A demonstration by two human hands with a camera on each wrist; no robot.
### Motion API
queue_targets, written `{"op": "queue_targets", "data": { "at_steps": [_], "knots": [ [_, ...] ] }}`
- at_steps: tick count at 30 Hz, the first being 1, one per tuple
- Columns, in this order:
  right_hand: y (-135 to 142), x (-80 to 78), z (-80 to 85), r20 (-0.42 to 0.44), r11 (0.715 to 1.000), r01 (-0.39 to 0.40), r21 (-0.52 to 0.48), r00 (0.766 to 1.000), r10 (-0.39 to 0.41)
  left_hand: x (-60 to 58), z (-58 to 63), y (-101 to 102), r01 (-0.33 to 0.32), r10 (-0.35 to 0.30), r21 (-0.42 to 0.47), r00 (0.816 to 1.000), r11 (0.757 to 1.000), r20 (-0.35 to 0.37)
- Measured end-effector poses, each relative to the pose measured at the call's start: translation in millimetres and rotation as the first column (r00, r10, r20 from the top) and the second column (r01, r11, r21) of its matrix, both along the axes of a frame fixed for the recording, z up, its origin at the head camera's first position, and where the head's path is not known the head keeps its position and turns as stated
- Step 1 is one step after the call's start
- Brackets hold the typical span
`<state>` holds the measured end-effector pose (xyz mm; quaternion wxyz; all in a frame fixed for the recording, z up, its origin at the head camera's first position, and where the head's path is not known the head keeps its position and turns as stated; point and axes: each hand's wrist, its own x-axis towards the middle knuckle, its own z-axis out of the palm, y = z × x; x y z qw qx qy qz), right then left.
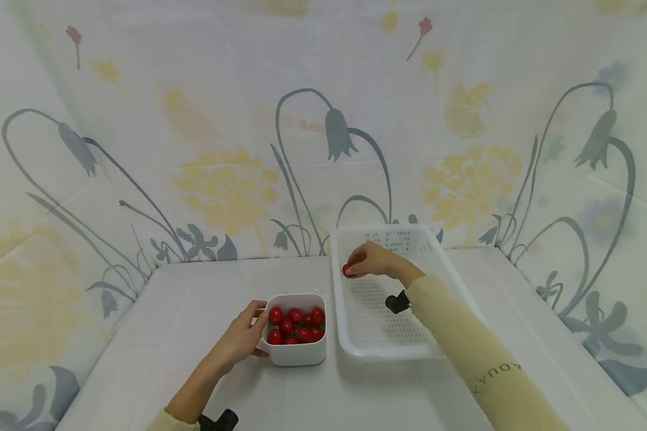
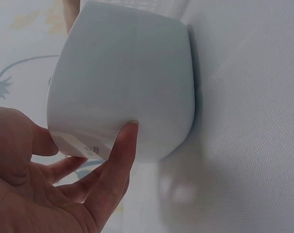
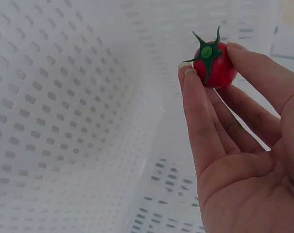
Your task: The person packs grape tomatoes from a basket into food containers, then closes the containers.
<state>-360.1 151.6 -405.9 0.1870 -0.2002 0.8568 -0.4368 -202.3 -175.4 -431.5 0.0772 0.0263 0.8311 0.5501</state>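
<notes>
My right hand (image 1: 376, 261) pinches a small red cherry tomato (image 3: 223, 70) with a green stem cap between thumb and fingertips. It hangs over the left part of a white perforated plastic basket (image 1: 390, 354), and no other tomato shows inside. My left hand (image 1: 241, 336) grips the left side of a white rounded-square container (image 1: 298, 357). In the left wrist view, its fingers and thumb spread around the smooth wall of that container, which stands upright on the table. Several red cherry tomatoes (image 1: 304, 334) fill it, some with bits of green.
Both containers stand side by side on a white-covered table (image 1: 172, 323), the basket on the right. A floral-printed cloth (image 1: 226, 120) rises behind the table and at its sides. Black straps (image 1: 398, 302) circle the wrists.
</notes>
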Motion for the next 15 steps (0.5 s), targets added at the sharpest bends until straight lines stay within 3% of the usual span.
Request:
{"op": "queue_targets", "data": {
  "at_steps": [15],
  "knots": [
    [-1.1, 42.9, 30.9, -0.033, 0.999, -0.047, -0.026, 0.998, 0.046, -0.5, -0.5, 0.1, 0.008, -0.007, 0.006, 1.000, 1.000, -0.010]
  ]
}}
